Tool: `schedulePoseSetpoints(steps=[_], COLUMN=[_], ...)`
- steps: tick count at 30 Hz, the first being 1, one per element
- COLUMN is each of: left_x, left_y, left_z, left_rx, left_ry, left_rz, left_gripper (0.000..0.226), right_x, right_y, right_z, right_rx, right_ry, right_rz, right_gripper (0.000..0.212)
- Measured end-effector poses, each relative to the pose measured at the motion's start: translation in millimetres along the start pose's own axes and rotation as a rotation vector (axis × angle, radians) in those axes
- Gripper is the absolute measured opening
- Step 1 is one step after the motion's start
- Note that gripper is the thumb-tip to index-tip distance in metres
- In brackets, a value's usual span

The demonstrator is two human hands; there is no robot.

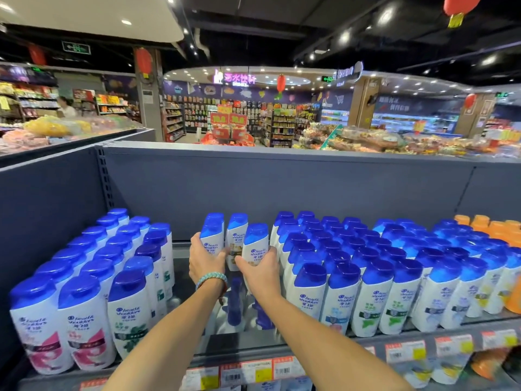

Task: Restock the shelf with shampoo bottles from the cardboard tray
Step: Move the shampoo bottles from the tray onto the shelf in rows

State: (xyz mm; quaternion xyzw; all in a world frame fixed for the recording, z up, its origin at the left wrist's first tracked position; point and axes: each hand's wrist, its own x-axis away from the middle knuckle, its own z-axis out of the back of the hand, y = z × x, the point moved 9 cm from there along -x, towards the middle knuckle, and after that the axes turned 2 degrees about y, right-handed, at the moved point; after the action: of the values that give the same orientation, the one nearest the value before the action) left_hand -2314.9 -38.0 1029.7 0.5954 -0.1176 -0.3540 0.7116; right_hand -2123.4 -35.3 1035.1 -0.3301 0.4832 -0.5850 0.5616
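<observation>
In the head view, the left hand [203, 256] was closed around 1 white shampoo bottle [211, 235] and the right hand [260, 268] around another bottle [255, 244], with a 3rd bottle [236, 235] upright between them. Both were held by the body, caps up and labels forward, probably to match the rows at either side. They sat deep in the bare gap of the shelf [183, 275], likely so the back filled first. The cardboard tray was out of sight.
</observation>
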Motion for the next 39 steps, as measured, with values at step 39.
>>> schedulePoseSetpoints(steps=[39], left_x=[59], left_y=[-61], left_z=[-6], left_rx=[-0.988], left_ry=[-0.564], left_rz=[-0.216], left_gripper=[0.055], right_x=[-10], right_y=[14], right_z=[-32], right_rx=[-0.099], right_ry=[-0.049], right_rz=[-0.013], right_gripper=[0.053])
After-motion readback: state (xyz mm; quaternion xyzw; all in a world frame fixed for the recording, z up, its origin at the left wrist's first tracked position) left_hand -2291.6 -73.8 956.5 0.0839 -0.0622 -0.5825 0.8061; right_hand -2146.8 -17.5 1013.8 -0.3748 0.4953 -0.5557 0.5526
